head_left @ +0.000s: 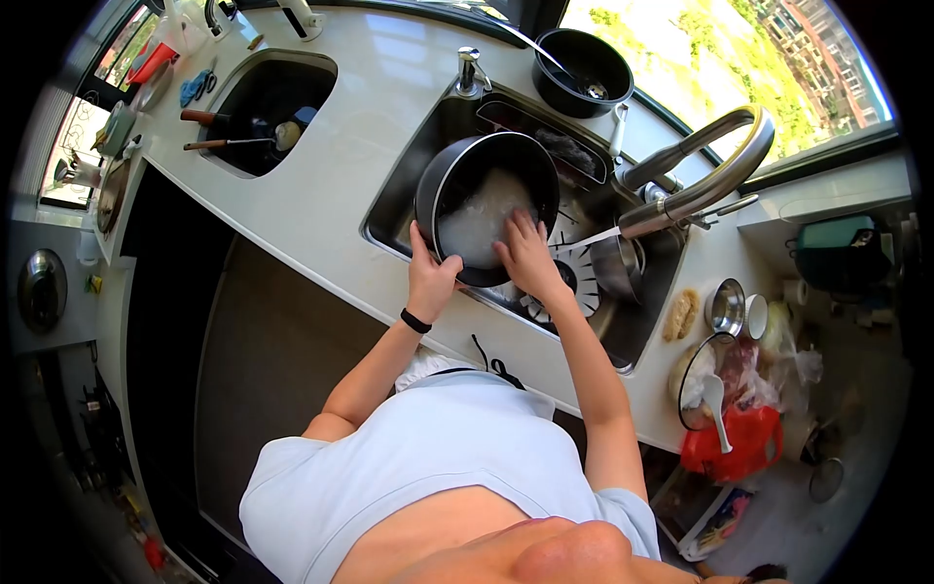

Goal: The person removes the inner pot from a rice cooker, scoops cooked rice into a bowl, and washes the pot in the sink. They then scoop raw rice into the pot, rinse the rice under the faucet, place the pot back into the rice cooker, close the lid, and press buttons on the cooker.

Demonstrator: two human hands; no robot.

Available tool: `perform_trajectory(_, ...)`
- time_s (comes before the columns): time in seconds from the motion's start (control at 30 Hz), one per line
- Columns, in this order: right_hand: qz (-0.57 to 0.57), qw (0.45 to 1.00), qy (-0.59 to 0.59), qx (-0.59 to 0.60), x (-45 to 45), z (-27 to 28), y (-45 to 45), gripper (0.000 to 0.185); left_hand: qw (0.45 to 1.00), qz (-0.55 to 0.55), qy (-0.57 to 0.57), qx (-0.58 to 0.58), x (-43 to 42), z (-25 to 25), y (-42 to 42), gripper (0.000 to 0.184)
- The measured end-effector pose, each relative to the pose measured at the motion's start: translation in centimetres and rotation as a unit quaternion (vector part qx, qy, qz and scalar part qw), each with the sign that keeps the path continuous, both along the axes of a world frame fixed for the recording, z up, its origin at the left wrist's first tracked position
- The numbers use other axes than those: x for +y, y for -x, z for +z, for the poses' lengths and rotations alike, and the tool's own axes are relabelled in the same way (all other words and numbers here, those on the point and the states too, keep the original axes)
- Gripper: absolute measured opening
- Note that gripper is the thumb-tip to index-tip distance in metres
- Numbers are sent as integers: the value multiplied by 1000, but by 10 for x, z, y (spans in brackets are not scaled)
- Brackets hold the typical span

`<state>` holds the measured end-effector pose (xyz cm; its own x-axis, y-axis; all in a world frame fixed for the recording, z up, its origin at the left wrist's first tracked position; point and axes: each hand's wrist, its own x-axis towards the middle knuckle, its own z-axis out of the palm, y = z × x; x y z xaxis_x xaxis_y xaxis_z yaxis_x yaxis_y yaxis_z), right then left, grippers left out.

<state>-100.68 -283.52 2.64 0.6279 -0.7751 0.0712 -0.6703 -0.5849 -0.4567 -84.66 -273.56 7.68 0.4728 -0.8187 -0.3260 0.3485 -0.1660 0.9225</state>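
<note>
Over the sink [388, 216], the pot [530, 170] should handle heavy, rigid and wet-slick, best held by its rim, where my left hand [433, 284] clamps; my right hand's [531, 261] fingers seem slightly apart at the cloudy water [469, 232].

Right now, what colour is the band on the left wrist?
The wristband is black, clearest in the head view.

Bright windows [715, 83] beyond a pale countertop [321, 209]; dark floor [263, 389]; white shelving [718, 521] in shade.
</note>
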Motion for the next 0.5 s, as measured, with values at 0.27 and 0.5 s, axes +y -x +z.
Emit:
perform_trajectory(0.27,-191,952,-141,-195,45,-28,26,32,994,15,3,-107,-8,-6,-8,89)
perform_trajectory(0.5,-158,886,-349,-262,56,-34,11,44,983,12,25,-181,-11,-17,-10,87)
